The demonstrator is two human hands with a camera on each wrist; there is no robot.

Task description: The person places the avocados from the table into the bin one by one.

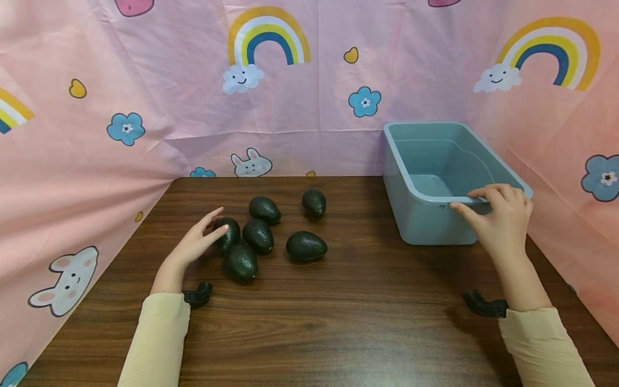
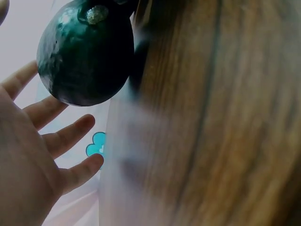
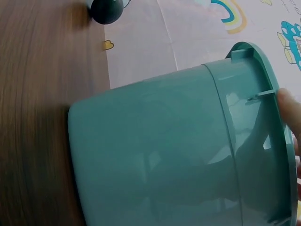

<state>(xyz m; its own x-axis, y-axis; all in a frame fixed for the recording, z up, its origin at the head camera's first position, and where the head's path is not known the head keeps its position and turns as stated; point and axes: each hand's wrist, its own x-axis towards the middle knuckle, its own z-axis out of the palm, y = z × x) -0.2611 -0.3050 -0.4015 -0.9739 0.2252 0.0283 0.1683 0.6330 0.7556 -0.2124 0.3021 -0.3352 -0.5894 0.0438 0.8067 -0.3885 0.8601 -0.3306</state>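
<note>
Several dark green avocados lie loosely grouped on the left half of the brown table (image 1: 338, 322). My left hand (image 1: 193, 242) is at the leftmost avocado (image 1: 231, 235), fingers behind it and thumb overlapping its near side. The left wrist view shows that hand's fingers (image 2: 70, 136) spread and fairly straight beside a large, close avocado (image 2: 87, 56). On the right, my right hand (image 1: 505, 220) grips the front rim of a blue-green plastic bin (image 1: 435, 223), fingers over the inside and thumb outside. Seen from the right wrist, the thumb (image 3: 289, 110) lies against the bin's rim.
Inside the bin only its bare floor (image 1: 430, 184) shows. One avocado (image 1: 307, 246) lies at the group's right, another (image 1: 314, 202) farther back. A pink printed cloth (image 1: 319, 107) hangs behind the table and along both sides. Black wrist mounts (image 1: 198, 294) sit on both wrists.
</note>
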